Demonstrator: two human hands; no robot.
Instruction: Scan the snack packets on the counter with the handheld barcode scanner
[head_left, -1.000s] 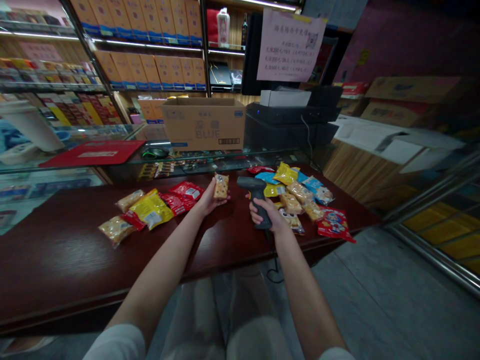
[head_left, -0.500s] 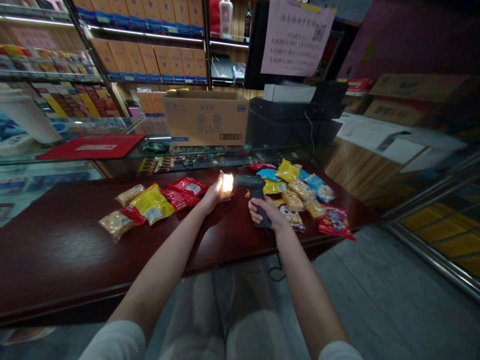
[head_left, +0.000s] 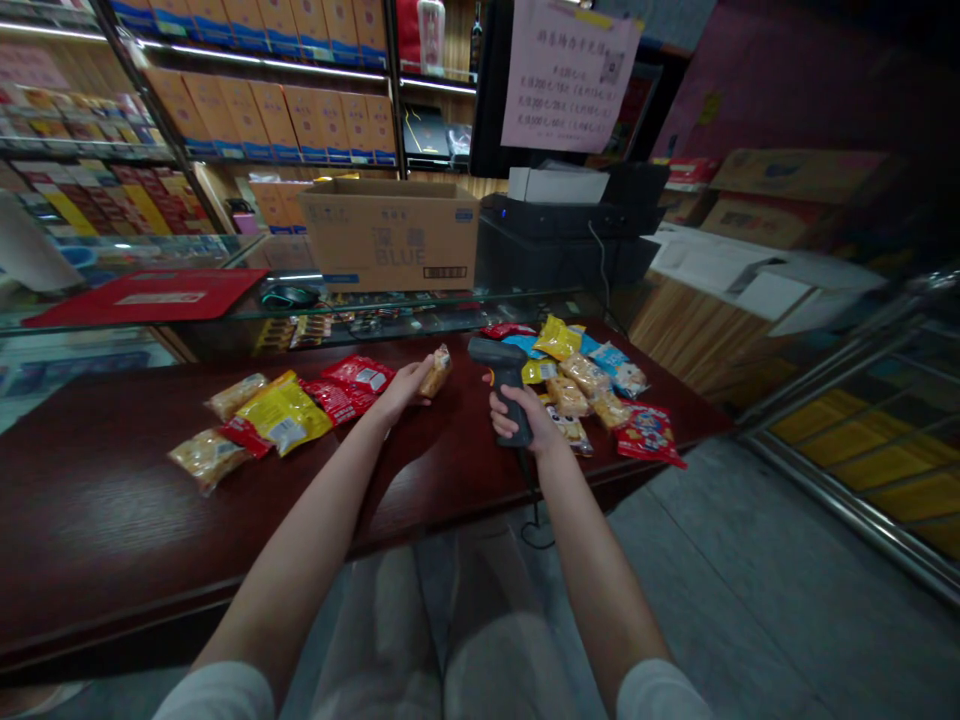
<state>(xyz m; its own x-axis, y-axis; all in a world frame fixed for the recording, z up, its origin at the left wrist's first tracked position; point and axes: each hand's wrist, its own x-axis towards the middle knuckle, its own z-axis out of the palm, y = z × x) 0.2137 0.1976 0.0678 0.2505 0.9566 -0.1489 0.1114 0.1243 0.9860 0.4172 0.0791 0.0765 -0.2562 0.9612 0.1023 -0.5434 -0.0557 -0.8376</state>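
Observation:
My left hand [head_left: 411, 386] is closed around a small clear-wrapped snack pack [head_left: 436, 372] with tan contents, held above the dark wooden desk [head_left: 420, 480]. In my right hand [head_left: 521, 415] is a black barcode scanner [head_left: 501, 360], gripped by its handle, its head pointing left toward the pack. A cord hangs from the handle's bottom. Left of my left hand lie red snack bags [head_left: 349, 385], a yellow snack bag [head_left: 283, 412] and clear-wrapped packs [head_left: 210, 456]. Right of the scanner is a pile of yellow, blue and red bags with several tan packs [head_left: 586, 374].
A cardboard box [head_left: 390, 240] stands on the glass counter [head_left: 247, 325] behind the desk. Beside it are a mouse [head_left: 289, 297], a red mat [head_left: 157, 295] and a black machine [head_left: 570, 225] under a monitor with a pink notice [head_left: 566, 80]. A metal rack [head_left: 847, 480] stands at right.
The bright light that lay on the pack half a second ago is gone. My left hand has drawn the pack slightly left, away from the scanner, and the pack looks tilted. The view has shifted slightly.

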